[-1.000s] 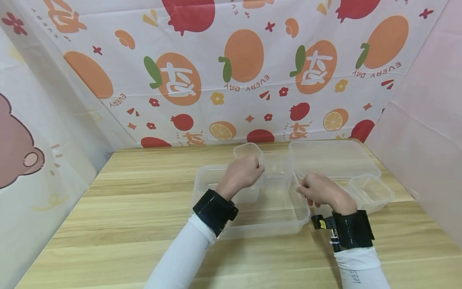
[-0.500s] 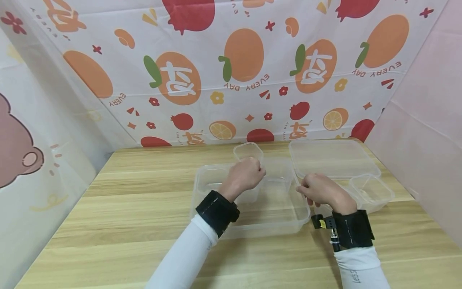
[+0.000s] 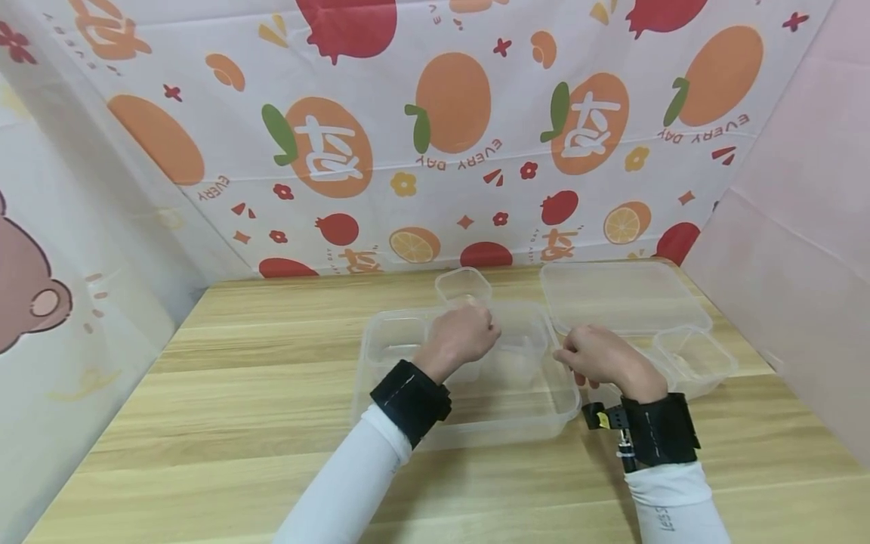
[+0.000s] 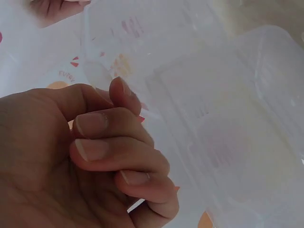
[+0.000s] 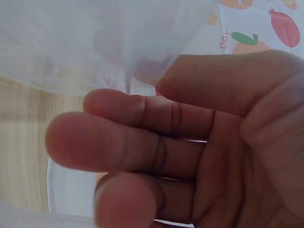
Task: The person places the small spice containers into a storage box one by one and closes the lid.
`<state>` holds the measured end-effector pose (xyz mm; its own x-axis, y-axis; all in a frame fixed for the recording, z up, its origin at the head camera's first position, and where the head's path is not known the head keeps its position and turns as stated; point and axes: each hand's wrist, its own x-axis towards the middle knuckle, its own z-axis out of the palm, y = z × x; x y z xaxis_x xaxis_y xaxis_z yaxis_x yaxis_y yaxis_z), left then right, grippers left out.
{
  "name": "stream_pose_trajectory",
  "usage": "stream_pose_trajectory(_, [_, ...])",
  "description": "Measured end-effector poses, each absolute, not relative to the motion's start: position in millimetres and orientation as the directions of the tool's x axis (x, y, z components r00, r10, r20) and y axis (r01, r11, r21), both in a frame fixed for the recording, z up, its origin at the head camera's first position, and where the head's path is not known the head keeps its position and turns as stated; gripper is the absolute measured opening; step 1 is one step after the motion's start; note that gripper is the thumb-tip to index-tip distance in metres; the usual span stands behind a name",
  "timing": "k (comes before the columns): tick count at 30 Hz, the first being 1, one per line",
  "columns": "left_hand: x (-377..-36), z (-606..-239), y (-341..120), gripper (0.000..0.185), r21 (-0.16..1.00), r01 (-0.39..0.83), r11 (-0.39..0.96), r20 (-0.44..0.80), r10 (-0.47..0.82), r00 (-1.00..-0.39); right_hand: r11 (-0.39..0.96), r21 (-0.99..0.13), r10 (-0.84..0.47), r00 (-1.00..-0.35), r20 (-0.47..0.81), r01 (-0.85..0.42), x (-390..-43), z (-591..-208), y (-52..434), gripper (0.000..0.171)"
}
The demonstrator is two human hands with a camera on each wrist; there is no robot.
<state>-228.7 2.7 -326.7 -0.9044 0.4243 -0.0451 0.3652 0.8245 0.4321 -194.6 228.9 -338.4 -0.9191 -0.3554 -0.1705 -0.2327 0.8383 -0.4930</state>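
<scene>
**Clear plastic storage box, rectangular, with small insert tub**

Item: large clear rectangular plastic container [image 3: 476,412], thin-walled and translucent, rounded corners, raised rim; lies at the middle of the pale wooden table [image 3: 204,423]. Handling, as judged: light, somewhat flexible, smooth and likely slippery; best taken by the rim or a corner rather than the flat wall.

Left hand [image 3: 461,335]: fingers curled on a small clear plastic tub [image 3: 469,363] sitting inside the container.

Right hand [image 3: 598,355]: fingers curled, pinching the container's right edge.

Nearby: second small clear tub [image 3: 464,285] behind; flat clear lid [image 3: 621,295] at back right; third small clear tub [image 3: 693,361] to the right. Fruit-print backdrop [image 3: 435,136] behind.
</scene>
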Motion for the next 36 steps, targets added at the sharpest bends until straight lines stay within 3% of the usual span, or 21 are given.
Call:
stream_pose_trajectory(10, [-229.6,-327.2,0.7,0.031,0.374,0.41,0.832,-0.047,0.459,-0.887,0.838,-0.493,-0.356,-0.919,-0.168,-0.234,-194.8,-337.2,228.2,0.035])
stream_pose_trajectory(15, [-229.8,-324.4,-0.2,0.015,0.329,0.545,0.771,-0.064,0.594,-0.802,0.843,-0.49,-0.342,-0.923,-0.175,-0.219,-194.8,-336.9,227.8,0.036])
stream_pose_trajectory(19, [-229.1,-323.0,-1.4,0.013,0.304,0.604,0.736,-0.114,0.658,-0.744,0.844,-0.492,-0.336,-0.925,-0.178,-0.212,-195.0,-337.0,227.3,0.035])
stream_pose_trajectory(29, [-230.3,-321.5,-3.3,0.018,0.342,0.594,0.729,-0.131,0.663,-0.737,0.847,-0.484,-0.34,-0.923,-0.178,-0.219,-195.7,-336.0,227.3,0.035])
stream_pose_trajectory(36, [-231.2,-324.1,0.0,0.018,0.314,0.583,0.749,-0.099,0.637,-0.765,0.845,-0.484,-0.348,-0.922,-0.171,-0.229,-195.4,-335.3,227.1,0.035])
